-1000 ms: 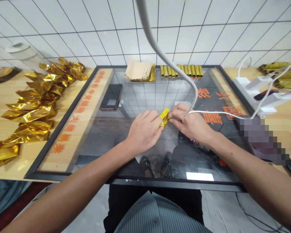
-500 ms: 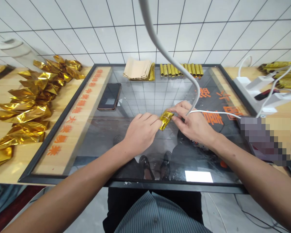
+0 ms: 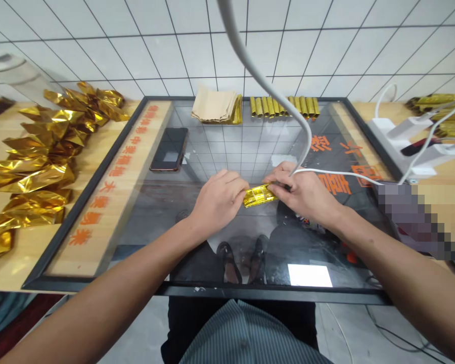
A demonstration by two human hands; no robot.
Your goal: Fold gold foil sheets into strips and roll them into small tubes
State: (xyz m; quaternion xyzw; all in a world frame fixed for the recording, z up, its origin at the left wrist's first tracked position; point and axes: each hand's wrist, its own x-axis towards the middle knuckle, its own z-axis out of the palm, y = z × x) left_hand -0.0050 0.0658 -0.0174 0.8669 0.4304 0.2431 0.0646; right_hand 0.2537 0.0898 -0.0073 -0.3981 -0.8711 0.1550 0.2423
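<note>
A small piece of shiny gold foil paper (image 3: 258, 196), folded or part rolled, is held level between my two hands above the glass tabletop (image 3: 227, 151). My left hand (image 3: 220, 198) pinches its left end with closed fingers. At the other end my right hand (image 3: 299, 189) grips it between thumb and fingers. My fingers cover both ends of the foil. Behind my hands stand a stack of tan-backed gold paper sheets (image 3: 214, 105) and a row of several gold paper rolls (image 3: 282, 107).
Crumpled folded gold foil pieces (image 3: 41, 162) lie along the left. A phone (image 3: 169, 149) rests on the glass. A thick pale cable (image 3: 265, 83) hangs down in front of my right hand. On the right are a white power strip (image 3: 394, 146) and more gold rolls (image 3: 440, 114).
The gold foil has turned from a steep slant to nearly level, and more of its length shows. My left hand has turned slightly, and my right hand has shifted a little lower.
</note>
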